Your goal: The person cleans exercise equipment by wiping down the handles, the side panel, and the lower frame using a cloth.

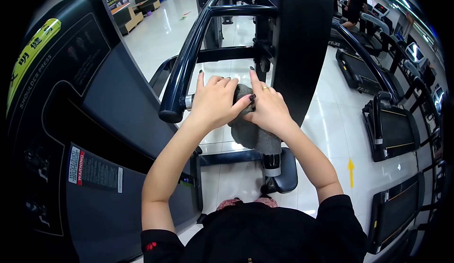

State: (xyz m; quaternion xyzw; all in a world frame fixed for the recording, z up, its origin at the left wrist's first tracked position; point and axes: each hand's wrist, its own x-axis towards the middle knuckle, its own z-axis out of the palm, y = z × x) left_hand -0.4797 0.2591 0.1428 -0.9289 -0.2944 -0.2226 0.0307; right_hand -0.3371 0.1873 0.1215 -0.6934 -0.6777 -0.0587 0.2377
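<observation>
A fluffy grey cloth (255, 137) is draped around the handle of a shoulder press machine and hangs down below it. My left hand (215, 101) curls over the handle at the cloth's left side, close to the silver collar (188, 102), its thumb pressing on the cloth. Just beside it, my right hand (268, 108) grips the cloth from above with the index finger stretched forward. My fingertips under the handle are hidden. The black tubular frame (189, 57) runs up and away from the handle.
The tall black backrest (302, 41) rises ahead, with the seat pad (286, 171) below. At left stands the machine's housing (127, 116) with a warning label (78, 163). Several treadmills (392, 128) line the right side, and a person (355, 7) is on one farther back.
</observation>
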